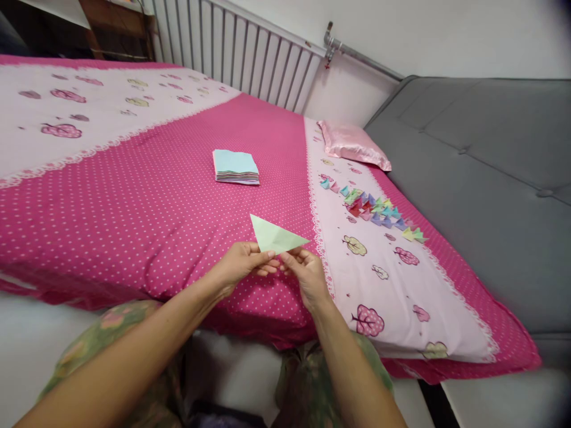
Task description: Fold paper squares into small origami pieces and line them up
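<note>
A pale green sheet of paper folded into a triangle (277, 235) is held up between my two hands, its long edge facing away from me. My left hand (247, 261) pinches it near the lower corner, thumb on top. On the other side my right hand (304, 268) grips the same corner area, its thumb close to the left one. Beyond the hands lies a stack of square coloured paper (235, 165), light blue on top. To the right, several small folded paper pieces (375, 208) in many colours sit grouped on the bedspread.
The bed (178, 202) has a pink dotted cover with white printed bands. A pink pillow (354, 144) lies near the grey headboard (482, 154). Along the far wall run a white radiator (241, 50) and a metal pipe (368, 60).
</note>
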{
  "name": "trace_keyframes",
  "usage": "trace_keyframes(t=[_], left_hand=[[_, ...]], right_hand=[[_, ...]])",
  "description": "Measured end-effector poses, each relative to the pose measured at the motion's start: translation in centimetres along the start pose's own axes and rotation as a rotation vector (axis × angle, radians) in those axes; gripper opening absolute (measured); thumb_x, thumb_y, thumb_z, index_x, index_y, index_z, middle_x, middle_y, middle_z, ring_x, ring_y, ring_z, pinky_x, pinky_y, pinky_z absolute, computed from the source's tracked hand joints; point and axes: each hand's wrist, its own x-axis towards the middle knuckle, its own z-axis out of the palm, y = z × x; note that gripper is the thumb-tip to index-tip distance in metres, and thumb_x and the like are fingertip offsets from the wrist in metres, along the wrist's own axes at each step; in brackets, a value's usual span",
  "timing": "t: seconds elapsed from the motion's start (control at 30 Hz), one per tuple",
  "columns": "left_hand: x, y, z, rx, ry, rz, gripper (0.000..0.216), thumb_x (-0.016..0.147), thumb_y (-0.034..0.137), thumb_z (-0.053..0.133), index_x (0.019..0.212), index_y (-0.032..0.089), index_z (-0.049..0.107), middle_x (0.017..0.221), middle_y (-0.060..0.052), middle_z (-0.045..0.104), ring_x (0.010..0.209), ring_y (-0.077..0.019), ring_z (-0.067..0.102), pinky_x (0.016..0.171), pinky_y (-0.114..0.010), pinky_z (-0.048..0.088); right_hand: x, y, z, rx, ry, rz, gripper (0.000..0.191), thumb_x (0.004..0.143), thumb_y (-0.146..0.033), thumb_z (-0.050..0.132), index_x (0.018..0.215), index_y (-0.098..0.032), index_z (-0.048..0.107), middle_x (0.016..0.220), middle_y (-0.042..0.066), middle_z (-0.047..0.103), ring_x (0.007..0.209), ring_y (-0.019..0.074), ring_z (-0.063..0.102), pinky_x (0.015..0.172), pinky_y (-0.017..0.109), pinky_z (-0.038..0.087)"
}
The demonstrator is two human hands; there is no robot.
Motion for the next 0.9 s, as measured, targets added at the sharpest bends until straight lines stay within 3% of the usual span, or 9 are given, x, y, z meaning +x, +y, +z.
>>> trace_keyframes(t=[0.4,0.9], left_hand=[[0.1,-0.3,0.2,0.042,0.003,0.02,0.023,0.065,0.029,0.072,0.076,0.008,0.067,0.067,-0.008,0.07,0.057,-0.0113,0.063,0.057,-0.02,0.048],[0.0,0.1,0.2,0.049,0.008,-0.004,0.018,0.067,0.025,0.071,0.071,0.008,0.065,0.066,-0.008,0.07,0.053,-0.0093,0.061,0.054,-0.018,0.047]], right_hand=[[-0.2,0.4,0.1,-0.121,0.076,-0.102,0.02,0.063,-0.033,0.071,0.061,-0.015,0.062,0.053,-0.003,0.058,0.047,0.0086,0.05,0.05,0.022,0.04],[0.8,-1.0,-2.0,-0.042,0.282,-0.134,0.017,0.059,-0.029,0.073,0.062,-0.015,0.063,0.054,-0.004,0.055,0.047,0.0071,0.045,0.049,0.021,0.037]])
